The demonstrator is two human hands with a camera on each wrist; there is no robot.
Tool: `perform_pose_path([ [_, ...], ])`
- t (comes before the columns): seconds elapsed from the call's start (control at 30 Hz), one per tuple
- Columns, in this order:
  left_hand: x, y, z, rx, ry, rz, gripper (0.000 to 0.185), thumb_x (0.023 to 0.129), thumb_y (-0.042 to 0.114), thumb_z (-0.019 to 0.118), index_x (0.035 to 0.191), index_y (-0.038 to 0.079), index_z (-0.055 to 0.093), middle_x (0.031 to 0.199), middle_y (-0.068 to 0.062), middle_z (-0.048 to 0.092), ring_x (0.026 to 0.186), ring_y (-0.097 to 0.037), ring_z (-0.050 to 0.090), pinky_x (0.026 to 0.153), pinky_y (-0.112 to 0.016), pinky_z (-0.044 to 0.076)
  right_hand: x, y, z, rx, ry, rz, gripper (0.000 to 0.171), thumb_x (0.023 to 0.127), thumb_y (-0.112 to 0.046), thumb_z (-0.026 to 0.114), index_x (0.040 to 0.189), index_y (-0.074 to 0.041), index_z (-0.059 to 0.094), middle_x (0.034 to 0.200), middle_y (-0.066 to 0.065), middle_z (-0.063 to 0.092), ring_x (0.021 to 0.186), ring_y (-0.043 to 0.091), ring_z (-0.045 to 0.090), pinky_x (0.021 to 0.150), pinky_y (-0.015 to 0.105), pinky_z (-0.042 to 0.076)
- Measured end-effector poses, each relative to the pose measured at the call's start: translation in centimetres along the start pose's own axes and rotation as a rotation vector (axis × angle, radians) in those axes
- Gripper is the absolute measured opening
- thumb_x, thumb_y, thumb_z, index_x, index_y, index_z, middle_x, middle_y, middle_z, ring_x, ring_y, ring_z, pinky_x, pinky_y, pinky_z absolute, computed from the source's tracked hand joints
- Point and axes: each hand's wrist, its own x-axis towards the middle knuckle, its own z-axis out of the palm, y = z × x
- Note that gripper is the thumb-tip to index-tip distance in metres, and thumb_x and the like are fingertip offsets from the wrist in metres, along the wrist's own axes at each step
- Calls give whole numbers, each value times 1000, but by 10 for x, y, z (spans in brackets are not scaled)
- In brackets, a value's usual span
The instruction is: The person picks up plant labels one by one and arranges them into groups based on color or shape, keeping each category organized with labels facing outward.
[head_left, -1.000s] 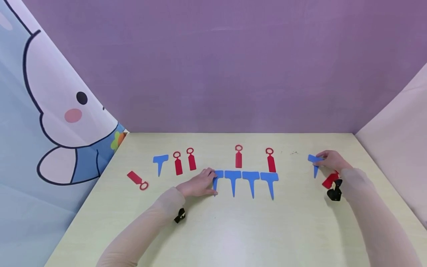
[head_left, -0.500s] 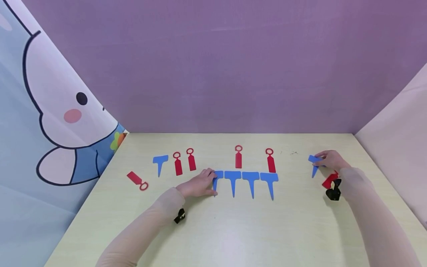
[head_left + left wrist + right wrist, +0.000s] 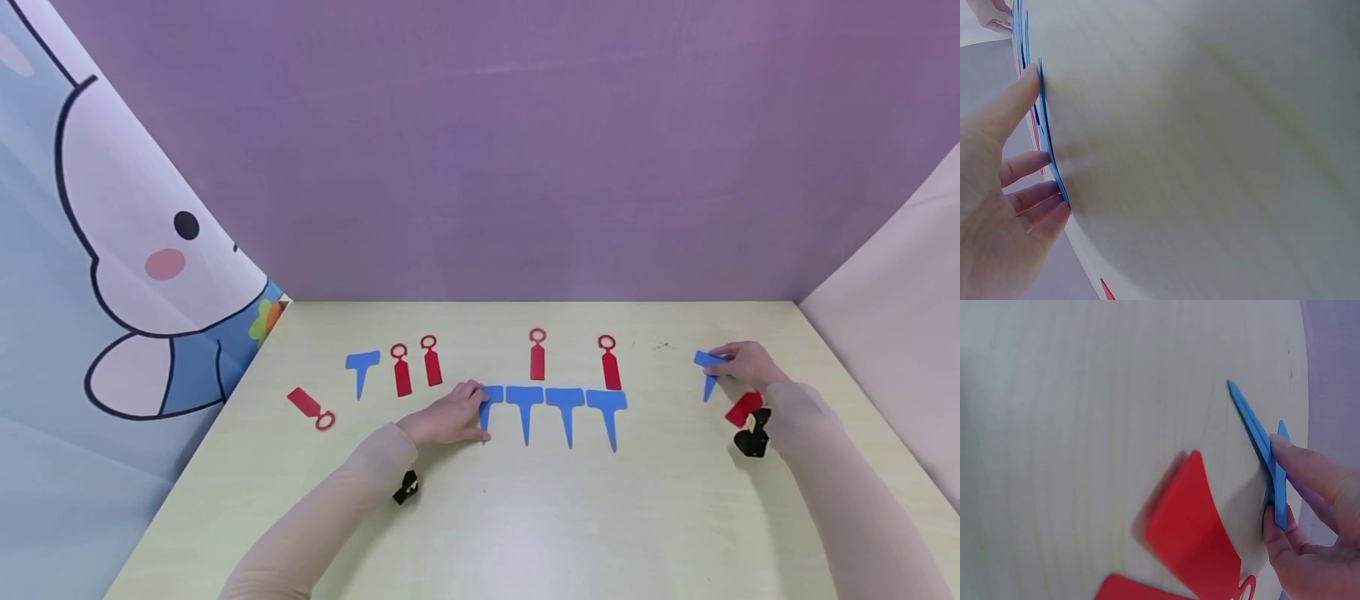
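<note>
In the head view, my left hand (image 3: 448, 414) rests spread fingertips and thumb on a blue T-shaped plant label (image 3: 492, 395), covering part of it. Three more blue labels, including the middle label (image 3: 567, 400), continue the row rightward. At the far right, my right hand (image 3: 746, 364) pinches another blue T-shaped plant label (image 3: 1279, 481) by its crosspiece, its pointed stem slanting away over the table. Close by the right hand lies a red tag (image 3: 1194, 525) with a ring end; a second red tag (image 3: 1138, 589) shows partly at the right wrist view's bottom edge.
Behind the row lie two red ring-ended tags, one at centre (image 3: 537, 362) and one to its right (image 3: 610, 368). Leftward are a blue T label (image 3: 362, 363), two upright red tags (image 3: 402, 377) and a slanted red tag (image 3: 303, 402). A purple panel (image 3: 540, 150) backs the table.
Both hands stay almost in place. The whole head view has shifted slightly, and the label in my right hand has barely moved.
</note>
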Motion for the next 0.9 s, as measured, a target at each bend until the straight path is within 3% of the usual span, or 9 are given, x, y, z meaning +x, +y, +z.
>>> perform_pose_path([
  [0.33,1,-1,2,12,4,-5,64,82,40,59,127,0,39,126,-11,35,114,-21,35,97,-31,35,-2,1,1,41,46,16,50,86,-17,56,122,14,41,121,38,38,105,47,41,85,52,35],
  [0.57,1,-1,2,16,0,-6,64,81,40,59,127,0,40,125,-11,36,112,-21,36,96,-31,35,-4,4,3,146,78,14,43,90,-12,48,122,16,40,123,37,37,112,47,33,94,55,26],
  [0.9,1,-1,2,9,7,-2,65,82,41,59,127,0,39,126,-11,35,113,-20,36,96,-30,35,-9,-5,6,181,66,33,46,92,-21,46,124,11,40,129,35,31,123,48,19,99,56,17],
])
